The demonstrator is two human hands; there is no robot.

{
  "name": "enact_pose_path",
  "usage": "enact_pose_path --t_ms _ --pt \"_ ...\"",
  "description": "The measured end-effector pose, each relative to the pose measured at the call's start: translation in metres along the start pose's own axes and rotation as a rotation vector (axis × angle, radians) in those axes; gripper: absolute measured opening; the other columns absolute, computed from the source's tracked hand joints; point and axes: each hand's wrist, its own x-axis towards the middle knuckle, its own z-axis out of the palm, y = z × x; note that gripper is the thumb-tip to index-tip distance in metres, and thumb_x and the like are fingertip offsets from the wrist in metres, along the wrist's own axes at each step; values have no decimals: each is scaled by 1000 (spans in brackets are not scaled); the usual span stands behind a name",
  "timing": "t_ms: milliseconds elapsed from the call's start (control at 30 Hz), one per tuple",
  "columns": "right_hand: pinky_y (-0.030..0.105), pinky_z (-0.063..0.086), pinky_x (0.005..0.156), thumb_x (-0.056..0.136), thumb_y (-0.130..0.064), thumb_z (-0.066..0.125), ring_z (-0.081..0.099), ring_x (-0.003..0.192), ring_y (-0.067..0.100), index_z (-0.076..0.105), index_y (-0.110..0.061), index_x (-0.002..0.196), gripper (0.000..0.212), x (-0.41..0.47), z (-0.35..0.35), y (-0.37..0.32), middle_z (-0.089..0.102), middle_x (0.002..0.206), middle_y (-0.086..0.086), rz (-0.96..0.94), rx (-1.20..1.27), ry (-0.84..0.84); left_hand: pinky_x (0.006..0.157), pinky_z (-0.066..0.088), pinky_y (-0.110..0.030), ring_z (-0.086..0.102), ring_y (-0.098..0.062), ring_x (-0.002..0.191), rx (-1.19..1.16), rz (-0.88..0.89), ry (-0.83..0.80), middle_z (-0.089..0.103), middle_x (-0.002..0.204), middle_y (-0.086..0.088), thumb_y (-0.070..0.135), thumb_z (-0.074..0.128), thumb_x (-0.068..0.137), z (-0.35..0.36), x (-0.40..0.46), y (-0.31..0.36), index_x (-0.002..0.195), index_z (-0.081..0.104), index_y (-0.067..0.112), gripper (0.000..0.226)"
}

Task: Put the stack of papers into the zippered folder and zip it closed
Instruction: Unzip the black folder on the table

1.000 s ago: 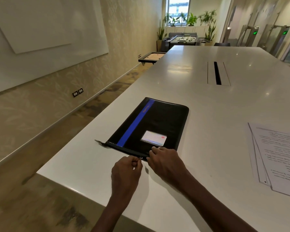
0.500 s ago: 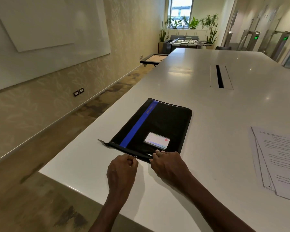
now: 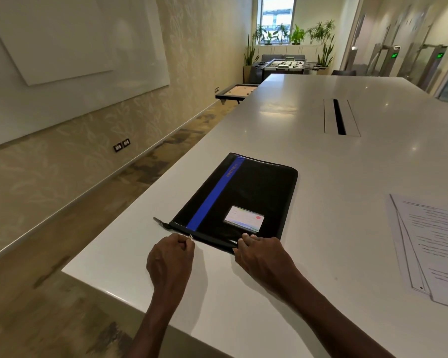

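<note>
folder being unzipped, papers not in yet

the black folder (image 3: 239, 200) w/ the blue stripe (image 3: 212, 195) is lying flat on the white table (image 3: 347, 161), near the table's left edge, zip side facing the person. the left hand (image 3: 170, 259) is sitting at the near edge of the folder, fingers curled w/ thumb and forefinger pinching the small metal zip pull (image 3: 190, 237). the pull is sitting toward the left end of the zip, not far from the loose zip tail (image 3: 161, 223) sticking out past the folder's left corner. the right hand (image 3: 263, 255) is pressing down on the near right corner of the folder, fingers close together and bent at the tips, bracing it vs the pull; not gripping anything as far as i can tell.

the stack of papers (image 3: 432, 246) is lying well apart on the right side of the table, slightly fanned, partly cut off by the frame edge. nobody's touching it.

progress, judging from this: early. looks like the opening step is under way, and the zip track between the hands is looking dark and slack, but can't tell for sure how much is open. what's left: finishing the opening, spreading the mouth, fetching the papers from the right, squaring them, sliding them in, then running the zip back shut. so most of the job is yet to do.

a clear card pocket (image 3: 244, 218) is showing on the folder's front.
</note>
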Motion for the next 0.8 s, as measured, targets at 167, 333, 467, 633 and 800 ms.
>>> enact_pose_path --t_ms 167,333,467,633,800 --pt "23 33 42 87 -25 68 66 60 18 64 -20 73 16 1 3 1 67 71 1 -1 12 31 54 39 -23 57 -16 57 -7 -25 51 66 64 -3 25 60 87 -4 11 -8 74 71 12 21" --pt "26 45 42 92 -27 62 68 62 19 65 -19 76 18 0 8 1 70 76 3 25 50 34 56 44 -25 60 -18 59 -19 -53 88 70 68 -4 26 61 86 -7 24 -17 78 74 14 20" --pt "26 46 42 90 -27 65 68 62 19 65 -19 77 15 1 10 1 70 76 3 12 42 39 55 39 -23 56 -17 56 -38 -77 126 69 65 -2 24 64 83 -7 32 -25 74 74 15 16" --pt "25 43 42 90 -27 65 68 62 18 65 -19 78 15 0 10 1 69 76 3 8 38 38 55 45 -26 60 -19 59 -14 -40 131 69 68 -4 23 65 85 -2 32 -30 76 73 13 16" --pt "26 46 42 93 -29 60 69 63 18 65 -18 78 20 0 10 0 70 78 4 20 39 35 57 49 -32 62 -26 64 30 27 173 69 72 -8 18 65 83 -6 36 -40 77 73 13 11"
